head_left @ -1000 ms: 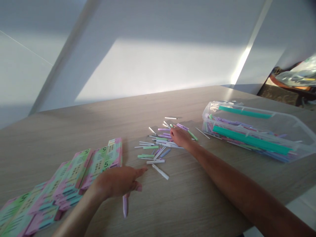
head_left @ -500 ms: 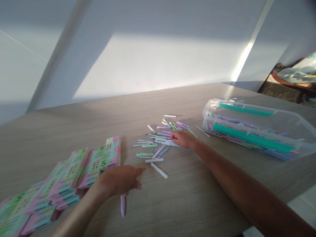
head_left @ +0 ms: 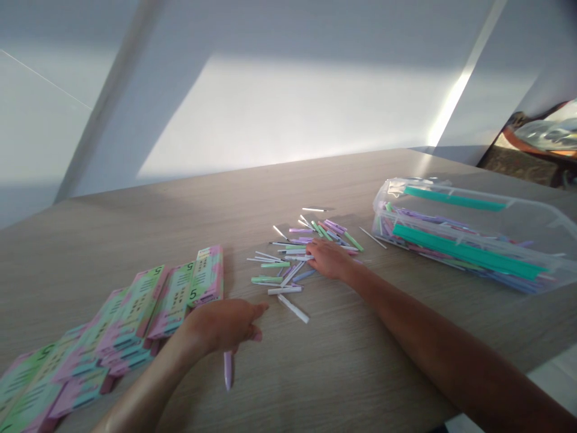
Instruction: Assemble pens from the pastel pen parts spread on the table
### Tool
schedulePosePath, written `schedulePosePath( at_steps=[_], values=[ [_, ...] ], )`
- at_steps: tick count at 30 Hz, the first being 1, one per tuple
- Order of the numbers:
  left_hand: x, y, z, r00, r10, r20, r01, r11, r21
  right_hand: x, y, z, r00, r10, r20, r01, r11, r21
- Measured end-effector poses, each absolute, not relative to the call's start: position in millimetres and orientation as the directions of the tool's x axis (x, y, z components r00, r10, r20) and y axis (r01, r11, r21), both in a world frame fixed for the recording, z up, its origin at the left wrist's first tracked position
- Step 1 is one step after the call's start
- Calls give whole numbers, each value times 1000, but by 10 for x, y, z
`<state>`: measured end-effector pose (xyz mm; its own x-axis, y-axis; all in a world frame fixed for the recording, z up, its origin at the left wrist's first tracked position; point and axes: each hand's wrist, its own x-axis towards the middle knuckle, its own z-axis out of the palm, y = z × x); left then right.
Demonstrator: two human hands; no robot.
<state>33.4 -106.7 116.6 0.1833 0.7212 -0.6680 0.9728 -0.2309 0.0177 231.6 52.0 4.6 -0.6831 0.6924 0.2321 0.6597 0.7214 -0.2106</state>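
Observation:
My left hand [head_left: 223,326] rests on the wooden table [head_left: 369,355] with its fingers curled around a pale purple pen [head_left: 228,369] that sticks out below the palm. My right hand [head_left: 329,258] reaches into a scattered pile of pastel pens [head_left: 293,258], white, green, purple and blue, fingers bent down onto them; what they grip, if anything, is hidden. One white pen [head_left: 293,308] lies apart between the two hands.
A row of overlapping pink and green flat boxes [head_left: 135,316] marked with a 5 lies at the left. A clear plastic bin [head_left: 469,237] with teal handles and more pens stands at the right. The table's front edge runs at lower right.
My right hand has slid a little toward me across the pen pile. The left hand has stayed in place with the purple pen.

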Motion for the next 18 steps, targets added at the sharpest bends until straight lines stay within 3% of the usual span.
schedulePosePath(
  at_steps=[9,18],
  values=[
    [302,-1056,1112,187,733,-654,973,-228,23,2367,568,93,-562,754,340,658,657,-368],
    [299,-1062,1126,193,737,-648,973,-227,32,2341,589,91,-523,758,389,504,644,-576]
  ],
)
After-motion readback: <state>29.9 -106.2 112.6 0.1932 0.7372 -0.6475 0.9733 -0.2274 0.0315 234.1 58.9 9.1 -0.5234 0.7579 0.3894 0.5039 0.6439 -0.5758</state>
